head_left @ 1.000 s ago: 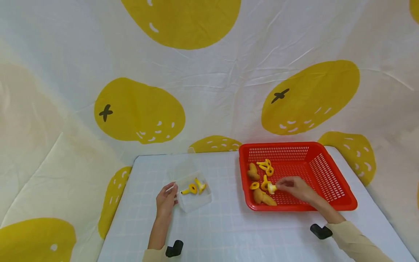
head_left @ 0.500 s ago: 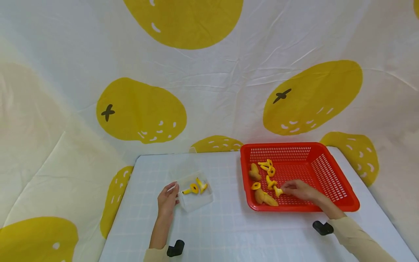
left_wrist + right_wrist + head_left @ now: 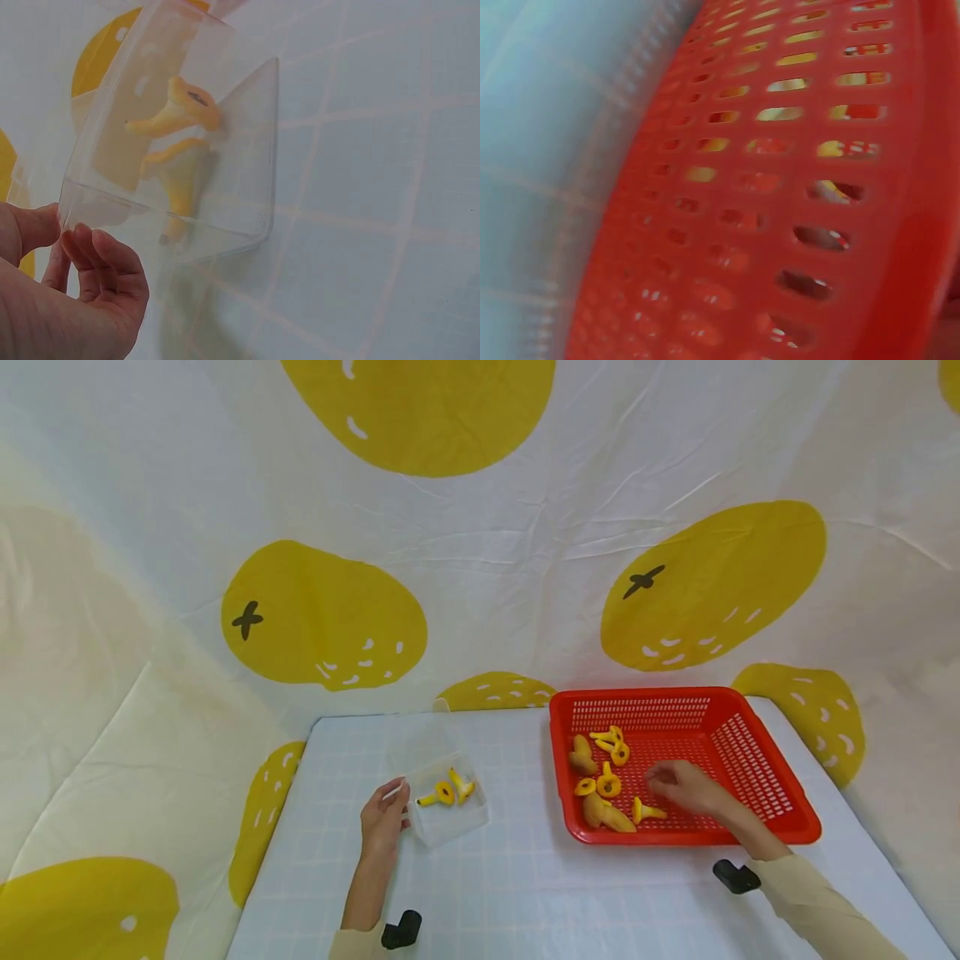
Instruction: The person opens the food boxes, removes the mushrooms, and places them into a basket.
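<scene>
My left hand (image 3: pixel 384 814) pinches the near-left rim of a clear plastic box (image 3: pixel 247 241) between thumb and fingers. Inside the box lie two yellow trumpet-shaped mushrooms, one (image 3: pixel 437 794) with a dark spot on its cap, the other (image 3: pixel 462 785) beside it. My right hand (image 3: pixel 686 787) hovers over the red plastic basket (image 3: pixel 797 822), fingers loosely bent, with nothing visible in them. Just below the fingertips, a yellow mushroom (image 3: pixel 647 811) lies apart from the hand on the basket floor. The right wrist view meets mostly the basket's slotted wall (image 3: pixel 765 180), which hides the hand.
Several more yellow mushrooms (image 3: pixel 608 781) and tan, thick-stemmed mushrooms (image 3: pixel 606 815) fill the basket's left side. The box's clear lid (image 3: pixel 424 745) stands open behind it. A white gridded tablecloth (image 3: pixel 517 893) covers the table, with a patterned curtain (image 3: pixel 510 610) at the back.
My right hand has let go of a yellow mushroom, which now lies near the basket's front wall, and the hand has risen slightly away. The left hand stays on the box.
</scene>
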Tool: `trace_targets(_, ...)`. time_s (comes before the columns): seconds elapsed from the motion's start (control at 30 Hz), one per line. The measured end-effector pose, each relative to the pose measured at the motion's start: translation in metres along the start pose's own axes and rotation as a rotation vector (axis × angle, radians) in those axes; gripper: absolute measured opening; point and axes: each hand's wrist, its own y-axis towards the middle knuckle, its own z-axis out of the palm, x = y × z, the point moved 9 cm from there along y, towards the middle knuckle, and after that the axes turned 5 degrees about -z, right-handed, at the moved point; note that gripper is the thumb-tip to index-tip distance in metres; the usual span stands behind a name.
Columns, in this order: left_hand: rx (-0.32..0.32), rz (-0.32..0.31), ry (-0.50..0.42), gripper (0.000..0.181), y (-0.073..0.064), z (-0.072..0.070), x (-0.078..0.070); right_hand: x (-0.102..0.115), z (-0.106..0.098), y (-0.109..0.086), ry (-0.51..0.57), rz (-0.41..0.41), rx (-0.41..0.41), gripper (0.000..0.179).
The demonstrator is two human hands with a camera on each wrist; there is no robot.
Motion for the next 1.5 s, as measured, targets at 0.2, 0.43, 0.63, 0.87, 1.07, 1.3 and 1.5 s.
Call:
trace_targets(0.2,-0.005,-0.004,0.012,0.045,0.001,0.0,0.002,0.03,-0.003,0.008,0.005,-0.07,-0.048,0.022)
trace_targets(0.43,0.002,-0.003,0.021,0.044,0.002,-0.001,0.003,0.075,0.002,0.018,0.086,-0.139,-0.03,0.021)
trace_targets(0.63,0.006,-0.009,0.023,0.046,0.002,-0.001,0.003,0.106,0.007,0.033,0.104,-0.203,-0.012,0.014)
trace_targets(0.87,0.007,-0.008,-0.001,0.046,0.0,-0.001,0.002,0.139,0.019,0.049,0.134,-0.279,-0.011,0.016)
trace_targets(1.07,0.023,-0.001,-0.018,0.046,-0.001,-0.001,0.001,0.166,0.033,0.06,0.075,-0.325,-0.054,0.013)
trace_targets(1.3,0.012,0.006,-0.024,0.042,0.001,-0.001,-0.002,0.186,0.055,0.072,0.101,-0.305,-0.019,0.013)
trace_targets(1.5,0.008,0.017,-0.042,0.038,0.002,-0.001,-0.004,0.201,0.076,0.081,0.119,-0.351,0.004,0.013)
